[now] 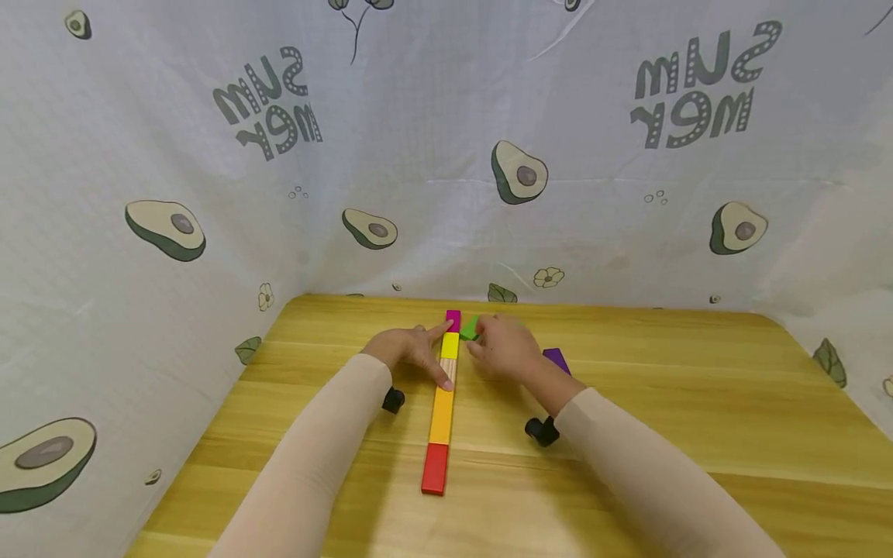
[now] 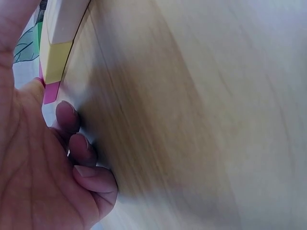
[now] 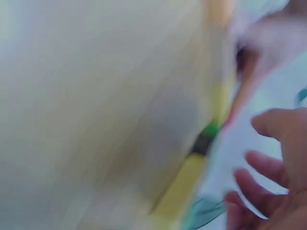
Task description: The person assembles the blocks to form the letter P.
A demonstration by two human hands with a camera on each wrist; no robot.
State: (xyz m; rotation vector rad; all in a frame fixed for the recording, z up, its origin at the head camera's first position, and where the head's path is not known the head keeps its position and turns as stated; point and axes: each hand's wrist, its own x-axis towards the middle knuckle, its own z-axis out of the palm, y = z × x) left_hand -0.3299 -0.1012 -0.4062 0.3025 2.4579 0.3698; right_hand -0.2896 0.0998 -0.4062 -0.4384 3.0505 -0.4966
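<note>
A straight row of flat blocks lies on the table: magenta (image 1: 453,320), yellow (image 1: 449,346), bare wood (image 1: 448,370), orange (image 1: 442,415) and red (image 1: 435,469). My left hand (image 1: 413,350) rests along its left side, index finger at the magenta block and thumb at the wood-orange join. In the left wrist view its other fingers (image 2: 81,151) curl beside the row. My right hand (image 1: 509,349) is over a green block (image 1: 469,329) beside the magenta end. The blurred right wrist view shows its fingers (image 3: 264,167) spread and loosely bent, with nothing between them.
A purple block (image 1: 556,359) lies behind the right wrist, partly covered. Dark and yellow pieces (image 3: 180,191) continue from the green one in the right wrist view. Black wrist cameras (image 1: 543,431) sit under both forearms. A printed cloth (image 1: 432,256) hangs behind the table.
</note>
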